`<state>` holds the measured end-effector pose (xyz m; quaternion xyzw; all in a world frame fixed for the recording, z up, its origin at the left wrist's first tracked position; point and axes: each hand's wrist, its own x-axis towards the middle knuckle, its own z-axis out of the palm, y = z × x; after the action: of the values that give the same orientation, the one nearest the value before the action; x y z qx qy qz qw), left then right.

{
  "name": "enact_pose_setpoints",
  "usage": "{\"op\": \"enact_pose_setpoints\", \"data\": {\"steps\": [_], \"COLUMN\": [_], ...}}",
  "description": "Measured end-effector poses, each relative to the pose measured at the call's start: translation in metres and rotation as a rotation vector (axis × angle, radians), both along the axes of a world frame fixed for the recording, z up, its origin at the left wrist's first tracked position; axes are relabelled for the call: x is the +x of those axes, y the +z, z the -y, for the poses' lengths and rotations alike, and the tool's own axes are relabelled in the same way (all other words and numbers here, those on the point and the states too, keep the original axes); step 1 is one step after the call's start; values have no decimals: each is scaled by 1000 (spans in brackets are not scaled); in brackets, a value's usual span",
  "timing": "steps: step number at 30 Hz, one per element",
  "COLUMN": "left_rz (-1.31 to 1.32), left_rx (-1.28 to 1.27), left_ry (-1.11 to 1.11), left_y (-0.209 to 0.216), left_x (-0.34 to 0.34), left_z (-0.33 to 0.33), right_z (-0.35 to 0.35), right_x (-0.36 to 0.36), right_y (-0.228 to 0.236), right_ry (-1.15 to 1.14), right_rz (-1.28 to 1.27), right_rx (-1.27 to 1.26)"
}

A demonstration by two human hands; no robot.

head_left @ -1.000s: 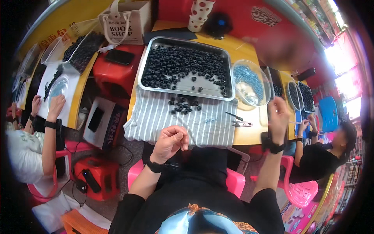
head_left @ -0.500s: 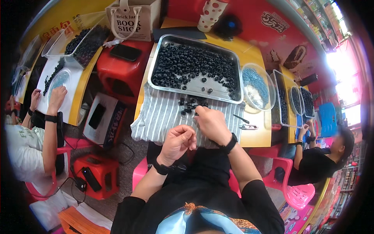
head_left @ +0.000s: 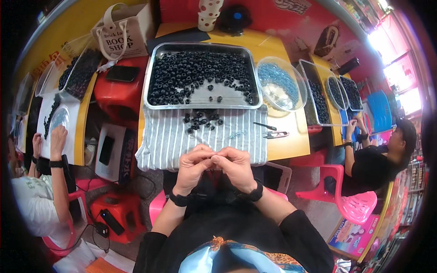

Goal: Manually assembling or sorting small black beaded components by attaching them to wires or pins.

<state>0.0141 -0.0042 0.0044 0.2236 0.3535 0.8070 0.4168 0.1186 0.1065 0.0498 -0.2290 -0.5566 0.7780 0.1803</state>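
Observation:
My left hand (head_left: 192,169) and my right hand (head_left: 236,169) meet above the near edge of a grey striped cloth (head_left: 159,148). Thumbs and fingertips are pinched together; whatever lies between them is hidden or too small to name. Just beyond the hands, several loose black beads (head_left: 200,120) lie on the cloth. A metal tray (head_left: 200,107) behind them holds many more of these beads, with a bare patch at its near side. A few tiny light-blue pieces (head_left: 237,133) rest on the cloth to the right.
Right of the tray sits a round clear dish (head_left: 296,105) of small light-blue pieces. Thread snips (head_left: 276,135) and a thin black tool (head_left: 264,125) lie near the cloth's right edge. Red stools (head_left: 116,93) stand at left. People work on both sides (head_left: 373,152).
My right hand has drawn back from the loose beads to meet my left hand, fingertips together. The whole view has shifted, with the tray now farther left.

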Motion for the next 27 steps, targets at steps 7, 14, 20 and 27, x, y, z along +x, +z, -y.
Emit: {"op": "enact_pose_setpoints", "data": {"steps": [7, 14, 20, 27], "left_rz": [164, 110, 151, 159], "left_rx": [73, 45, 22, 38], "left_ry": [-39, -39, -49, -36], "left_y": [3, -1, -1, -2], "left_x": [-2, -2, -2, -2], "left_z": [0, 1, 1, 1], "right_z": [-19, -86, -84, -87], "right_x": [-4, -11, -21, -22], "right_y": [11, 16, 14, 11], "right_ry": [-77, 23, 133, 12], "right_rz": [48, 289, 354, 189], "right_rx": [773, 1454, 1564, 1434]}}
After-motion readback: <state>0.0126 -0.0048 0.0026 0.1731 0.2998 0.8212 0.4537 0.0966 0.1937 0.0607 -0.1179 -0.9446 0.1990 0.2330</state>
